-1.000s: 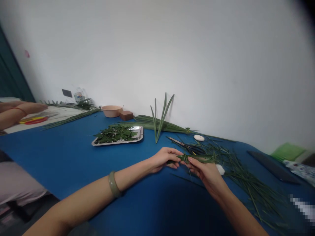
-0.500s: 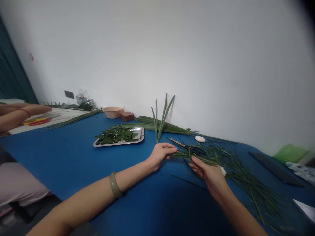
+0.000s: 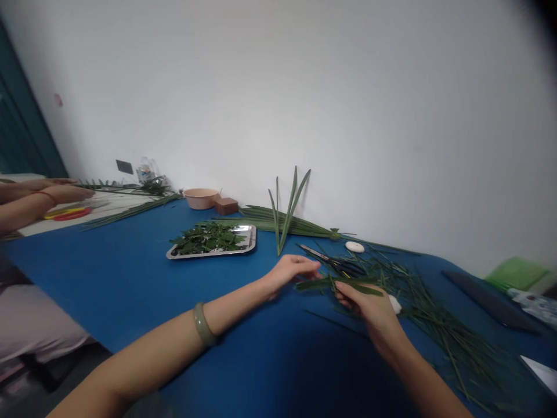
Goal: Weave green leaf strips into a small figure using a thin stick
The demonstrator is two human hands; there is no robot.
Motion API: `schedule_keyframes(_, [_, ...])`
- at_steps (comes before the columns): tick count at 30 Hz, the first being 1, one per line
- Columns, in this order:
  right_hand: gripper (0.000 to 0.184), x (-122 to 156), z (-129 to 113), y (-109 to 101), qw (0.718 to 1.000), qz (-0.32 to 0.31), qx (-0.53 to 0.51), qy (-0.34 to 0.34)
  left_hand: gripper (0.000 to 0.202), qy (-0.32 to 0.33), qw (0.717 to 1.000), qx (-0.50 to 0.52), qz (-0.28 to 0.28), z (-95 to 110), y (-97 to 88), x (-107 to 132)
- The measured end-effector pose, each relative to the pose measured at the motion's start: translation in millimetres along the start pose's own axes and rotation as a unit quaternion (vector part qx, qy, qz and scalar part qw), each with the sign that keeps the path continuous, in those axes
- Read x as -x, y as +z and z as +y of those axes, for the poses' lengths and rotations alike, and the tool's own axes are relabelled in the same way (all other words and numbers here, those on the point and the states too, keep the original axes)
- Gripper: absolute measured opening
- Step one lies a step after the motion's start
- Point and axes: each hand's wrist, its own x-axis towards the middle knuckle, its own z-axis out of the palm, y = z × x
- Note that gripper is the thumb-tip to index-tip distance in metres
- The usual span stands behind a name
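Observation:
Long green leaf strips [image 3: 314, 284] lie crosswise in my right hand [image 3: 365, 305], pinched between thumb and fingers near their middle. A thin strand crosses upright at the pinch. My left hand [image 3: 291, 271] hovers just above the strips' left end, its fingers loosely bent and apart, slightly blurred; no held thing shows in it. Behind both hands lie black-handled scissors [image 3: 348, 267], blades toward the left. Cut leaf scraps [image 3: 435, 319] spread to the right of my right hand. A white object [image 3: 395, 304] is partly hidden behind that hand.
A metal tray [image 3: 250, 239] of green leaves stands left on the blue table [image 3: 174, 296]. Long leaves [image 3: 261, 217] lie along the wall, near a peach bowl [image 3: 201, 199], brown block [image 3: 226, 206] and white oval [image 3: 354, 247]. Another person's hands [image 3: 65, 191] are far left.
My left hand has let go of the strips' left end and shifted slightly right above them. My right hand still pinches them, and their left end now sticks out free.

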Motion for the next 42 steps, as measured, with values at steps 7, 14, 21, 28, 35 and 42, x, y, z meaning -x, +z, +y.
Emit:
schedule_keyframes(7, [0.026, -1, 2, 2, 0.994, -0.066, 0.088, -0.006, 0.022, -0.032, 0.996, 0.004, -0.078, -5, 4.6, -1])
schedule_keyframes(14, [0.02, -29, -3, -44, 0.954, -0.035, 0.284, -0.092, 0.022, -0.046, 0.995, 0.08, -0.044, 2, -23.6, -8])
schedule_keyframes(21, [0.017, -36, 12, -55, 0.881, -0.071, 0.447, -0.141, 0.012, -0.05, 0.99, 0.129, 0.008, -1, -42.5, -18])
schedule_keyframes(28, [0.026, -29, 5, -49, 0.851, -0.084, 0.494, -0.158, 0.021, -0.042, 0.986, 0.139, 0.083, 3, -57.1, -26])
schedule_keyframes(35, [0.032, -53, 3, -85, 0.825, 0.02, 0.553, -0.12, 0.022, -0.02, 0.983, 0.14, 0.118, 14, -69.2, -24])
schedule_keyframes(42, [0.041, -45, -4, -115, 0.811, -0.025, 0.575, -0.102, 0.018, -0.007, 0.981, 0.137, 0.138, 12, -72.1, -25])
